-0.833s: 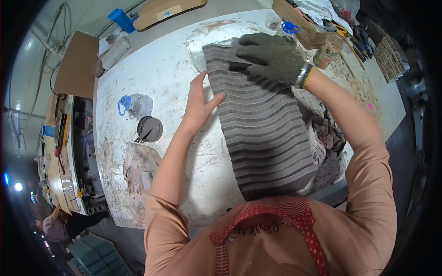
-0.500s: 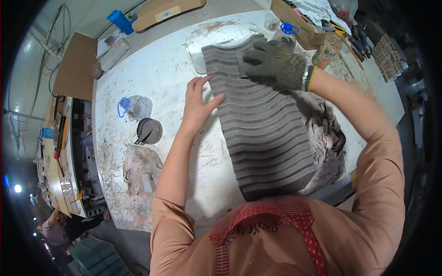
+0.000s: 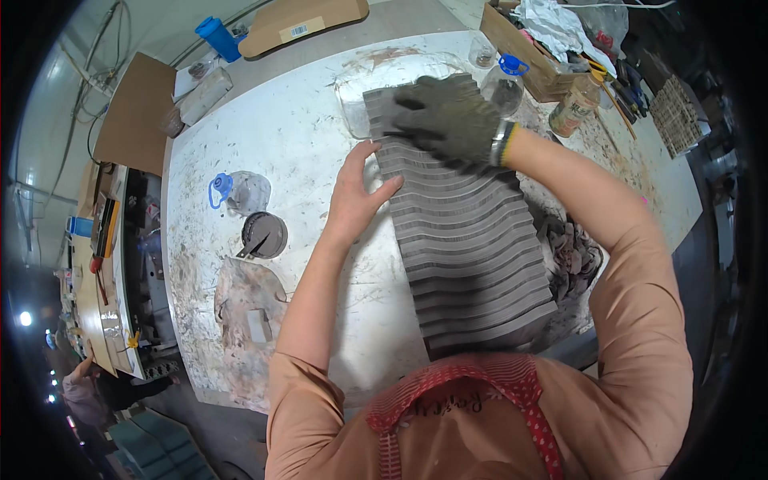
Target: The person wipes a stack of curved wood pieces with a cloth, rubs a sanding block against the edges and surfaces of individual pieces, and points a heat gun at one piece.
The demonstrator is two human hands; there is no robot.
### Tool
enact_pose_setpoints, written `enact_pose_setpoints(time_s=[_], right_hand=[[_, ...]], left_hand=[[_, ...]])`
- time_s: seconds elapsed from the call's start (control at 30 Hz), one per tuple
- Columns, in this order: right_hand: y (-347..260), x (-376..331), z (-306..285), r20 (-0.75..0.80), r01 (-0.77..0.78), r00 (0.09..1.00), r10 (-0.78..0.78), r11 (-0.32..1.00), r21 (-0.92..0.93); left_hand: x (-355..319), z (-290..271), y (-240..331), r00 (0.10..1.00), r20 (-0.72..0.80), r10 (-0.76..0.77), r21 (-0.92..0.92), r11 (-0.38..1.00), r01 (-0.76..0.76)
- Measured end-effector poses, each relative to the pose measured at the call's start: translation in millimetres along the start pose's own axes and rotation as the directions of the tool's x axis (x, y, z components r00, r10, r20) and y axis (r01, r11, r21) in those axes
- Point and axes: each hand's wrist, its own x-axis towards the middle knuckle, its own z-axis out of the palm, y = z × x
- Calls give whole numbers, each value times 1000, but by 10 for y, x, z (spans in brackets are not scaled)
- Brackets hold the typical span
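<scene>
A long dark grey sheet with wavy ridges [image 3: 472, 256] lies lengthwise in front of me on the white worktable [image 3: 352, 312]. My left hand [image 3: 356, 192] is bare. Its thumb and fingers are spread apart, with the tips at the sheet's upper left edge. My right hand [image 3: 452, 122], in a dirty dark work glove, presses across the far end of the sheet. Its fingers are bent and slightly blurred, and whatever lies under them is hidden. Beneath the sheet's far end is a clear plastic-wrapped slab [image 3: 352, 100]. A crumpled stained cloth [image 3: 572, 256] sits by its right edge.
To the left are a cut clear jug with a blue handle [image 3: 248, 192], a round dish of dark paste [image 3: 266, 234] and a stained cloth [image 3: 240, 320] bearing a small pale block [image 3: 258, 326]. Bottles [image 3: 576, 104] and a wooden box [image 3: 524, 52] stand at the far right.
My gloved right hand has swept left across the far end of the sheet. The left hand stays at the sheet's edge. The whole view has shifted slightly.
</scene>
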Motion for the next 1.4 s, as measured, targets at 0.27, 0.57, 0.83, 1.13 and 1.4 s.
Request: enact_pose_setpoints(time_s=[0.27,0.57,0.83,1.13,1.4], right_hand=[[301,-97,-219,46,-173,984,174,985,-22],[477,-229,-243,197,62,980,7,937,-345],[172,-81,111,-52,-21,998,20,1000,-14],[307,132,-145,-15,-114,993,114,993,-29],[523,-159,-330,234,150,968,-86,951,-272]], left_hand=[[6,25,-63,997,2,-73,-61,996,73],[-6,18,-62,996,29,-79,-63,995,80],[21,103,-58,998,-25,-56,-98,994,54],[-4,113,-85,997,-72,-33,-17,999,32],[-8,83,-166,997,-69,30,-8,1000,-30]])
